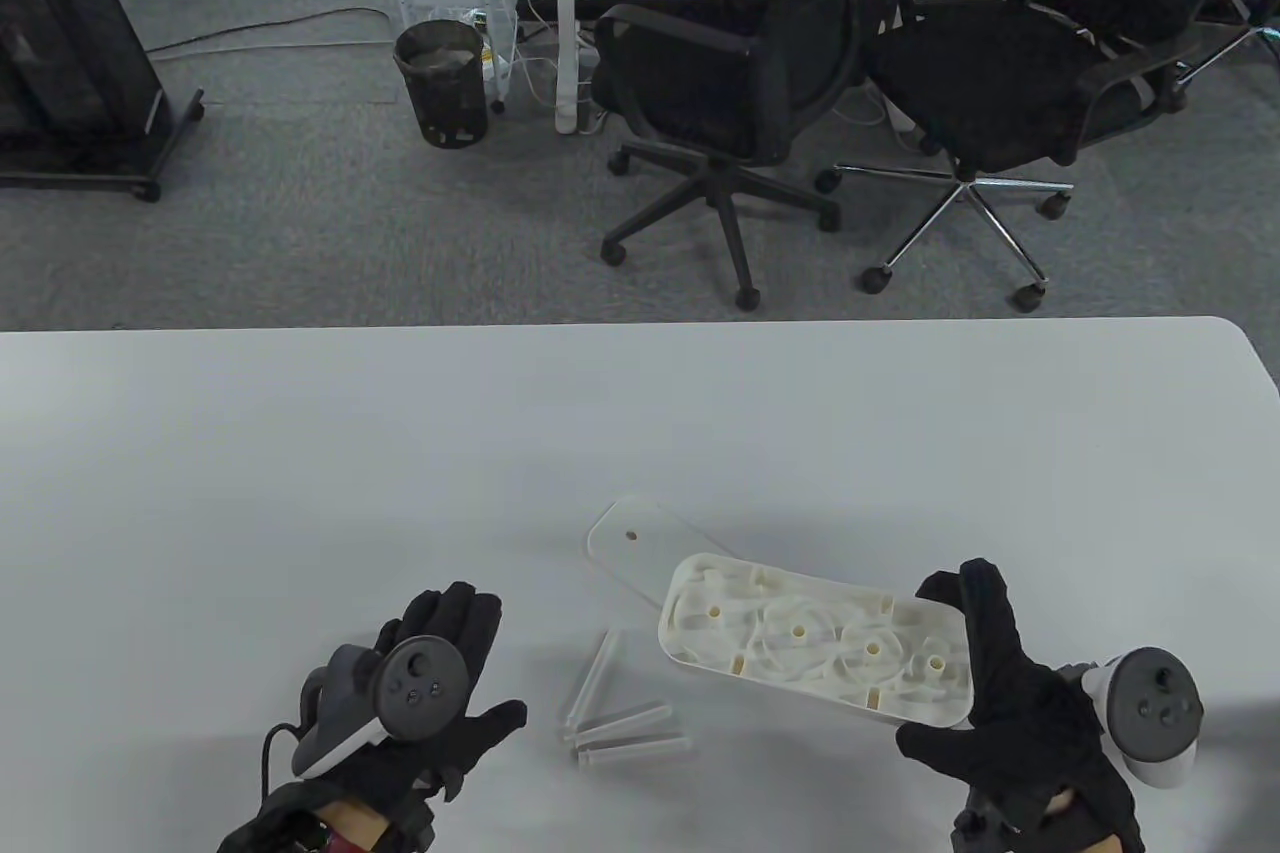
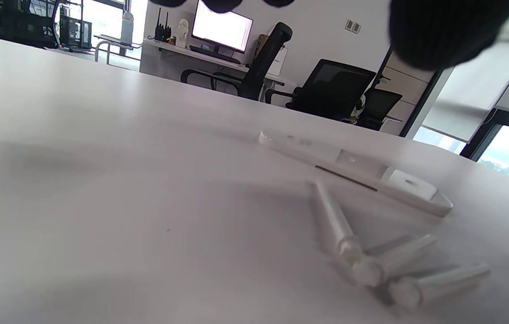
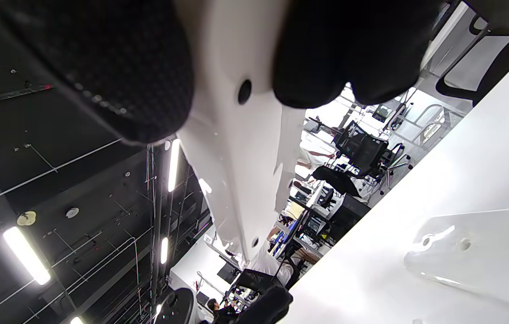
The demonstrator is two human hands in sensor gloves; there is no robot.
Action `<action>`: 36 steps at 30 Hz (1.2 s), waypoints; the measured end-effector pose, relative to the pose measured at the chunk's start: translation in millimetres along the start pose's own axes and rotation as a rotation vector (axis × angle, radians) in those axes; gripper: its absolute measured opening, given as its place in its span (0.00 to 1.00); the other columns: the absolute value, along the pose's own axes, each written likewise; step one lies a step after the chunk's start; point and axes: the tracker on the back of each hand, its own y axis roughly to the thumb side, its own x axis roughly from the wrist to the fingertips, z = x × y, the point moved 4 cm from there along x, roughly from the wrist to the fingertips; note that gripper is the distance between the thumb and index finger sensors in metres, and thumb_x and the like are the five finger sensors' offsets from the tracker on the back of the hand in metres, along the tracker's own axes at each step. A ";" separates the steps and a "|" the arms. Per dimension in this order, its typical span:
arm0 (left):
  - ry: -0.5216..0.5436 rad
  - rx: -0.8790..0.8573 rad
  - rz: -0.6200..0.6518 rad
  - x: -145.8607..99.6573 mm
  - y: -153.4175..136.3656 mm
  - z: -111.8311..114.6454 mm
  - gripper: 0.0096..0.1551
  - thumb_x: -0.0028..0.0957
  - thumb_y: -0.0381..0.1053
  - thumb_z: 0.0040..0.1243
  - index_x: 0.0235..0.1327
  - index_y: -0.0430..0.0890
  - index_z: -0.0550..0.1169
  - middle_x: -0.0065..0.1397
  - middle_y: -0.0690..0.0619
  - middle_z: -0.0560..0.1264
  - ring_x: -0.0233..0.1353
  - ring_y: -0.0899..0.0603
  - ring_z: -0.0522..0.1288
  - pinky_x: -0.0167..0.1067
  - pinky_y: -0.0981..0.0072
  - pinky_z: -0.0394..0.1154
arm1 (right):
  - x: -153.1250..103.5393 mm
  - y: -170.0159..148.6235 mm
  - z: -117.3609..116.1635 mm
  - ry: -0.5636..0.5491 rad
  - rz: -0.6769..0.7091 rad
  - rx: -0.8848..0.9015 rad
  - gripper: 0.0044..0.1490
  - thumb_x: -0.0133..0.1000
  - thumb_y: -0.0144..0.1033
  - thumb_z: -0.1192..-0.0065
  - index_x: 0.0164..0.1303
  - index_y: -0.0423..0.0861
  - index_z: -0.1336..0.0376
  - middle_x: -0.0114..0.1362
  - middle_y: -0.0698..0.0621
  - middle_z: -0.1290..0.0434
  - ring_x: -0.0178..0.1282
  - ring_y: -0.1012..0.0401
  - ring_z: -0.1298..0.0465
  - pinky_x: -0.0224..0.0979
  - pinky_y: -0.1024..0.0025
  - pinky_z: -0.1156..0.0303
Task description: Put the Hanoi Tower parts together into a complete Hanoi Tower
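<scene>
Table view: white Hanoi Tower base (image 1: 815, 643) lying on the worktop (image 1: 300, 493), underside up, ribbed and hollow, so probably light and stiff; far end resting over a clear plate (image 1: 632, 543). Three translucent pegs (image 1: 615, 708) just left of the base, likely slick and prone to rolling; best pinched mid-shaft. Right hand (image 1: 1000, 693) gripping the base's right end, fingers over the rim. Left hand (image 1: 420, 693) left of the pegs, fingers spread, holding nothing.

Left wrist view: pegs (image 2: 371, 252) fanned out in front of the base (image 2: 407, 186); fingertips at the top edge, touching nothing.

Right wrist view: gloved fingers (image 3: 115, 67) clamped on the smooth white base (image 3: 236, 135), held clear of the worktop here; clear plate (image 3: 484, 261) below.
</scene>
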 end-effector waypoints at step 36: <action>-0.459 0.557 0.371 195.0 147.7 86.8 0.77 0.29 0.67 0.77 0.76 0.62 0.36 0.87 0.57 0.42 0.87 0.35 0.42 0.78 0.32 0.46 | -0.4 22.0 -21.0 0.082 0.091 0.029 0.81 0.37 0.42 0.17 0.70 0.40 0.77 0.78 0.28 0.62 0.59 0.46 0.25 0.66 0.46 0.27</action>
